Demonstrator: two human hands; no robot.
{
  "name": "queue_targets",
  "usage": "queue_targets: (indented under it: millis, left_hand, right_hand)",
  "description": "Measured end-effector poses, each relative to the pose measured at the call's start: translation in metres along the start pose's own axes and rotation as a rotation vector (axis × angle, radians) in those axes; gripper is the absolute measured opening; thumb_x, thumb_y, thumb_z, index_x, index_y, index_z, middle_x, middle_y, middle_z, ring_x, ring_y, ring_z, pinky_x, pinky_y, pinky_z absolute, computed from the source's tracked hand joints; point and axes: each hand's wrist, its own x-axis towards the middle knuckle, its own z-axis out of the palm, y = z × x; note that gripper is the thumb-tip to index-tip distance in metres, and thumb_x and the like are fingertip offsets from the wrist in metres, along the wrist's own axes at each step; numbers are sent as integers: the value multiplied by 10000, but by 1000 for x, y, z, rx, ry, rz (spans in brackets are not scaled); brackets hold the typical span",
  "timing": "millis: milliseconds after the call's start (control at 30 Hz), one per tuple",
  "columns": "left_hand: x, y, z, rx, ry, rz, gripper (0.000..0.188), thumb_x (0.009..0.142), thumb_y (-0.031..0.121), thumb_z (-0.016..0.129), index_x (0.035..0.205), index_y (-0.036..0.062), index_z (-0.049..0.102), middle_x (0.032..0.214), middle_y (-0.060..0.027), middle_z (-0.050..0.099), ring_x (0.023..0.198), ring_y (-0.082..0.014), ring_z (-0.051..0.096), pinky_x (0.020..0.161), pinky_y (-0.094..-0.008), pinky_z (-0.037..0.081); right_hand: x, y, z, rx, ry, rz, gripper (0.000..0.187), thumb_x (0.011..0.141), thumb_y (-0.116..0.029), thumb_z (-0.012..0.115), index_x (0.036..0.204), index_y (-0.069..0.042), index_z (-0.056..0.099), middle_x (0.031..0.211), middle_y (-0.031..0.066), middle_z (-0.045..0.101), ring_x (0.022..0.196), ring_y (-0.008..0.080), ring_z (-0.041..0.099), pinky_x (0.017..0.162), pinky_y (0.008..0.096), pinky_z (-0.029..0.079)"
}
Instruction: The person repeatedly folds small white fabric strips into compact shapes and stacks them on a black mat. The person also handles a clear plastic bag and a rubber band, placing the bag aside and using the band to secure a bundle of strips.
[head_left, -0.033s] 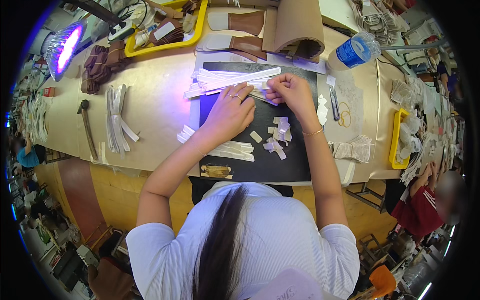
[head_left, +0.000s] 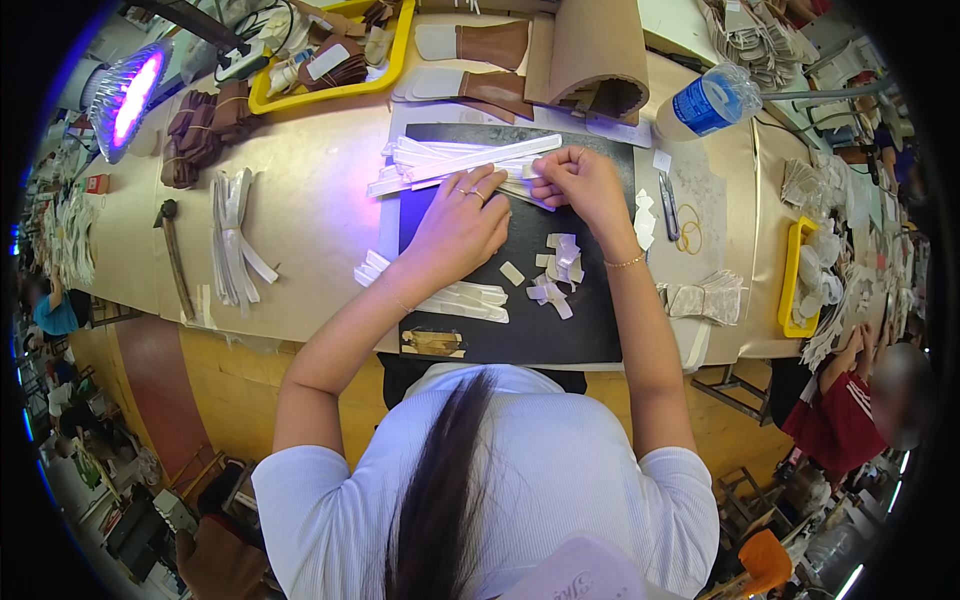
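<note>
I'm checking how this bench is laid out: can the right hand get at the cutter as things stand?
Probably yes: the cutter lies uncovered, right of the right hand, with only a flat white scrap between. That hand seems to pinch a small tab, though.

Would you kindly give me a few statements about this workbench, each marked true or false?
1. The right hand holds a small pale piece at its fingertips. True.
2. The left hand is lying flat on the bare black mat. False: its fingers are on the white strips.
3. The hammer lies to the right of the mat. False: it lies to the left.
4. The cutter lies beside the rubber bands. True.
5. The lamp is off. False: it glows.
</note>
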Motion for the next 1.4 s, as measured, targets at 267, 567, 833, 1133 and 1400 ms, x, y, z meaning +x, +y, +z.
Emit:
queue_targets:
  millis: [267, 567, 833, 1133, 1400]
  left_hand:
    - [6, -2, 5, 69, -12, 23, 152, 870, 122, 654, 974, 32, 591, 1253, -139, 603, 1239, -343, 525, 1030, -478, 395]
    - [9, 2, 1, 106, -81, 36, 142, 891, 99, 619, 1000, 39, 551, 1361, -151, 567, 1245, -406, 517, 1006, -508, 399]
    - [11, 2, 6, 159, -127, 43, 110, 902, 119, 596, 977, 51, 551, 1408, -135, 549, 1251, -426, 505, 1010, -528, 388]
    - [12, 3, 5, 178, -129, 29, 110, 920, 116, 583, 992, 34, 569, 1377, -138, 569, 1239, -397, 516, 1026, -501, 386]
    - [16, 2, -14, -632, 92, -386, 117, 949, 140, 601, 991, 31, 610, 1172, -125, 615, 1079, -314, 545, 966, -387, 418]
  right_hand:
    - [13, 3, 2, -97, 23, 5, 221, 929, -182, 706, 896, 14, 610, 721, 86, 689, 563, 112, 648, 496, 225, 515]
    - [12, 5, 7, -172, 60, -38, 189, 924, -153, 676, 887, 26, 630, 714, 92, 703, 569, 127, 673, 504, 241, 528]
    - [7, 0, 12, -293, 119, -100, 155, 902, -134, 664, 865, 15, 641, 701, 99, 709, 568, 162, 692, 519, 291, 538]
    - [-8, 20, 12, -1049, 497, -484, 179, 924, -257, 665, 975, -88, 635, 678, 82, 648, 663, 269, 651, 656, 375, 483]
    - [-37, 3, -9, 68, -119, -60, 534, 1054, -489, 422, 956, -26, 670, 677, 29, 621, 536, 76, 533, 520, 208, 413]
